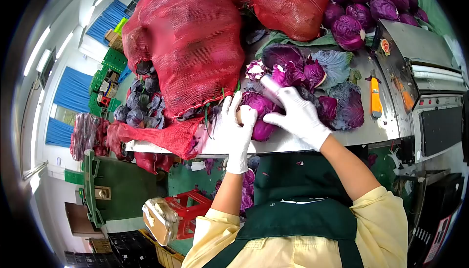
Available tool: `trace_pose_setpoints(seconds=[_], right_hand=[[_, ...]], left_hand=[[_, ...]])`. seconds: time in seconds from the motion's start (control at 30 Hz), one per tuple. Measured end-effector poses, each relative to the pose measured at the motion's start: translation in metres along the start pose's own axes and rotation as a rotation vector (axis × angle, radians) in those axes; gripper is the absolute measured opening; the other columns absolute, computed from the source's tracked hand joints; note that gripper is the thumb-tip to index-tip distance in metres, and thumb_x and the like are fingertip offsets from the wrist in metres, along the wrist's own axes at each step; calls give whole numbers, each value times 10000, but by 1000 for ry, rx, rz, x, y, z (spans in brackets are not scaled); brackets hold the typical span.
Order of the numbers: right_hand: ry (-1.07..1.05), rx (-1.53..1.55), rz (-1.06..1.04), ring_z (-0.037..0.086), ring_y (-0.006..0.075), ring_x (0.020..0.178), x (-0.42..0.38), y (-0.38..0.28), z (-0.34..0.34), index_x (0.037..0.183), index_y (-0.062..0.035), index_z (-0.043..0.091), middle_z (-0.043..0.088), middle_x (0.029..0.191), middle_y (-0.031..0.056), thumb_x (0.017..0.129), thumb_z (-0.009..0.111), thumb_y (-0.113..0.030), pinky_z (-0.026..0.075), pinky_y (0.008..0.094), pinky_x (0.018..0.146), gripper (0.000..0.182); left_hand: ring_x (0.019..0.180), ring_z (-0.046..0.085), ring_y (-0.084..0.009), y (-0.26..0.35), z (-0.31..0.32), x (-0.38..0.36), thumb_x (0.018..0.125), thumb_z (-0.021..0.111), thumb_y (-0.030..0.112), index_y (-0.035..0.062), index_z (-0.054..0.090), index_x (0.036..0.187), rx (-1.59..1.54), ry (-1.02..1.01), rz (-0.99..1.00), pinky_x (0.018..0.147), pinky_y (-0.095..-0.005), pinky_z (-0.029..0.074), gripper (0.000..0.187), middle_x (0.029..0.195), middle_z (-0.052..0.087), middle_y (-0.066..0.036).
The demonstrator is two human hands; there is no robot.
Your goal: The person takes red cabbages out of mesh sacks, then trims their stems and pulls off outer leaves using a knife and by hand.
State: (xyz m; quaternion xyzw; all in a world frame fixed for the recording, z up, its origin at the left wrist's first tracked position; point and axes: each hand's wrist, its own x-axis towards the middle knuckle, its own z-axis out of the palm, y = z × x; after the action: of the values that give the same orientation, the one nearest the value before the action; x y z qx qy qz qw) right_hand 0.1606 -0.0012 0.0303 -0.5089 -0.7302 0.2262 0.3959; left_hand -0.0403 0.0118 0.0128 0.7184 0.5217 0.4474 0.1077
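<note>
My left hand (237, 126), in a white glove, is at the table's front edge beside a purple cabbage (261, 106). Its fingers are partly curled, and a small tan patch shows between them; what that is, I cannot make out. My right hand (298, 114), also gloved, reaches over the same cabbage from the right, thumb and fingers apart, fingertips slightly blurred. Just beyond lie trimmed cabbage pieces (288, 72) with pale cut stems. Loose outer leaves (347, 104) spread to the right of my right hand.
Bulging red mesh sacks (195, 43) take up the left and back of the metal table (386, 121). A pile of purple cabbages (371, 4) sits at the back right. An orange-handled cutter (375, 97) lies beside the machine (439, 111). Below stands a red stool (188, 212).
</note>
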Motion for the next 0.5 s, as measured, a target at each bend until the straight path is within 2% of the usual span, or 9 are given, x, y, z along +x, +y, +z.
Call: trace_pose_setpoints(seconds=[0.03, 0.1, 0.13, 0.17, 0.23, 0.27, 0.3, 0.4, 0.5], right_hand=[[-83, -73, 51, 663, 350, 976, 0, 3, 4, 1427, -226, 493, 554, 1215, 130, 809, 731, -495, 538, 442, 807, 715], [-73, -68, 92, 659, 371, 922, 4, 17, 9, 1180, -117, 625, 559, 1132, 152, 796, 734, -512, 531, 480, 775, 561], [-60, -47, 12, 652, 372, 915, 4, 19, 9, 1152, -99, 599, 550, 1119, 154, 807, 738, -449, 527, 469, 780, 510], [-49, -23, -67, 645, 373, 907, 4, 22, 10, 1123, -81, 574, 542, 1105, 156, 818, 742, -387, 522, 457, 784, 463], [-49, 18, -88, 639, 372, 899, 6, 23, 13, 1111, -77, 573, 540, 1095, 155, 829, 730, -340, 520, 452, 771, 416], [-44, 48, -109, 634, 371, 892, 7, 24, 14, 1098, -72, 572, 538, 1085, 154, 840, 717, -294, 517, 447, 758, 370], [74, 97, -170, 627, 398, 882, 8, 28, 17, 1019, -82, 570, 558, 1004, 169, 857, 663, -215, 524, 474, 738, 229], [138, 13, -95, 611, 409, 858, 14, 64, 38, 1015, -78, 551, 551, 962, 181, 880, 644, -197, 517, 491, 731, 203], [200, -94, 53, 612, 411, 917, 30, 66, 42, 987, 8, 565, 609, 991, 220, 884, 642, -176, 497, 458, 831, 225]], left_hand=[[1313, 448, -204, -8, 2, 1, 894, 710, 139, 63, 496, 1415, 0, -6, 3, 1094, -343, 364, 569, 1433, 482, -98], [1148, 509, -122, -24, -2, 3, 893, 716, 106, 53, 457, 1429, -230, -44, -87, 1005, -284, 420, 598, 1413, 486, -58], [1033, 504, -65, -27, -6, 1, 899, 709, 82, 41, 406, 1457, -334, -74, -139, 934, -242, 439, 636, 1399, 479, -29], [1033, 504, -65, -30, -11, 0, 899, 709, 82, 41, 406, 1457, -326, -70, -145, 934, -242, 439, 636, 1399, 479, -29], [1113, 488, -102, -26, -24, -1, 858, 750, 83, 32, 420, 1447, -651, -141, -408, 1001, -268, 415, 677, 1334, 505, -61], [1060, 471, -80, -22, -29, -3, 871, 727, 52, 39, 403, 1462, -673, -113, -380, 991, -250, 405, 674, 1362, 484, -32], [1129, 487, -102, -30, -34, -5, 888, 709, 62, 39, 384, 1473, -618, -99, -361, 1033, -271, 398, 669, 1409, 471, -43], [1283, 460, -157, -37, -47, -15, 917, 677, 97, 41, 349, 1499, -762, -100, -440, 1119, -320, 346, 670, 1492, 418, -77], [1459, 293, -218, -44, -61, -24, 963, 599, 139, 56, 243, 1559, -836, -139, -465, 1200, -369, 229, 699, 1601, 276, -106]])
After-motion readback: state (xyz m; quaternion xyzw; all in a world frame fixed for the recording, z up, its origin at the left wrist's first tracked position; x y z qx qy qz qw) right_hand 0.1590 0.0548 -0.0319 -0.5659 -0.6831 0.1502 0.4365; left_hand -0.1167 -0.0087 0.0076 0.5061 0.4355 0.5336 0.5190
